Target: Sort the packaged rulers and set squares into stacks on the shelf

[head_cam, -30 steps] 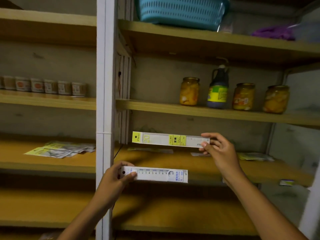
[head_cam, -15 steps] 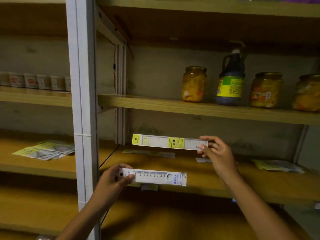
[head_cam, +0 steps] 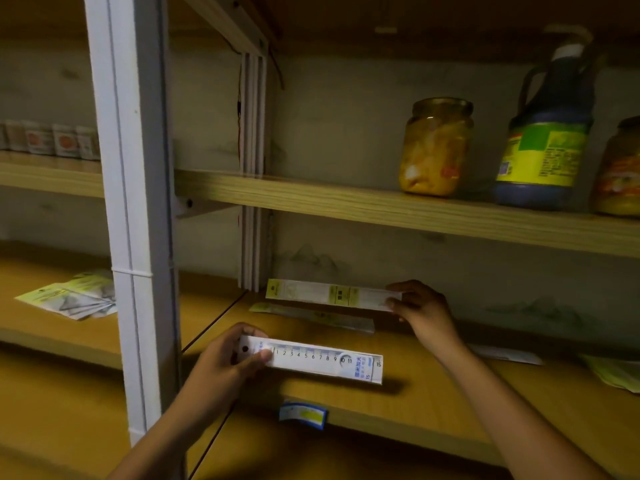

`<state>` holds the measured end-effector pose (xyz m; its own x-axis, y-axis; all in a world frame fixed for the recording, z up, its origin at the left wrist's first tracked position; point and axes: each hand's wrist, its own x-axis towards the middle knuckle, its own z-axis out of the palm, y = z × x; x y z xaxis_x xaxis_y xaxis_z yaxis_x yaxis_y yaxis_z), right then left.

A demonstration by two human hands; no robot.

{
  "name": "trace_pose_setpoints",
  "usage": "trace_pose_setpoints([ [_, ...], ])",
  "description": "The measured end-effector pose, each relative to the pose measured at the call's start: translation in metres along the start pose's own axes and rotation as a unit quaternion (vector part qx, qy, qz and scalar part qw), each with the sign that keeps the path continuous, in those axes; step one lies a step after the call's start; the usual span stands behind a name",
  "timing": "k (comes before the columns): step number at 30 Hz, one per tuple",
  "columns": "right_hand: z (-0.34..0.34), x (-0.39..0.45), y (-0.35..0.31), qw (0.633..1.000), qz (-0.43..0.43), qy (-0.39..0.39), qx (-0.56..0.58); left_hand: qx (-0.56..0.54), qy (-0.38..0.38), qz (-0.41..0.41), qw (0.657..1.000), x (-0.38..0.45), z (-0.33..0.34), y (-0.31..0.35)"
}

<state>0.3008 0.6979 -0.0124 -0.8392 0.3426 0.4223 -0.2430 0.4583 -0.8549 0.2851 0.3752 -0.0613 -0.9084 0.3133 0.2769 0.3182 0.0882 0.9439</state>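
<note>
Held level by the left hand point(head_cam: 221, 362): numbered ruler point(head_cam: 322, 360), over the shelf point(head_cam: 433, 407). Beyond it, another ruler point(head_cam: 325, 295) pinched by the right hand point(head_cam: 420, 311), above a packet point(head_cam: 311, 317) lying flat. Jars up right.

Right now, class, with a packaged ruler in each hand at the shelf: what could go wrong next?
1. The right hand pinches the yellow-tagged ruler only at its far end; the long free end may sag or slip.
2. It hovers over the ruler lying on the shelf; a careless drop could leave the stack askew.
3. The left hand holds the blue-printed ruler, which looks like a different kind, so stacking them together would mix the sorts.
</note>
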Motion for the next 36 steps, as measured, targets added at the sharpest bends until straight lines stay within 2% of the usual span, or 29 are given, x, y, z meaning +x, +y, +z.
trace_pose_setpoints([
  [5, 0.008, 0.031, 0.028, 0.997, 0.048, -0.047, -0.046, 0.004, 0.026, 0.008, 1.0, 0.001, 0.015, 0.001],
  [13, 0.021, 0.052, 0.048, 0.979, 0.076, -0.111, -0.153, 0.002, 0.059, -0.003, 0.998, -0.008, 0.035, 0.01],
  [24, 0.039, 0.062, 0.05, 0.968, 0.045, -0.079, -0.234, 0.014, 0.063, -0.009, 0.998, -0.002, 0.027, 0.014],
  [29, 0.04, 0.064, 0.058, 0.95, 0.057, -0.097, -0.291, 0.012, 0.057, -0.011, 0.998, 0.003, 0.022, 0.014],
  [36, 0.039, 0.06, 0.059, 0.954, 0.037, -0.09, -0.285, 0.029, 0.049, -0.02, 0.998, 0.004, 0.014, 0.013],
])
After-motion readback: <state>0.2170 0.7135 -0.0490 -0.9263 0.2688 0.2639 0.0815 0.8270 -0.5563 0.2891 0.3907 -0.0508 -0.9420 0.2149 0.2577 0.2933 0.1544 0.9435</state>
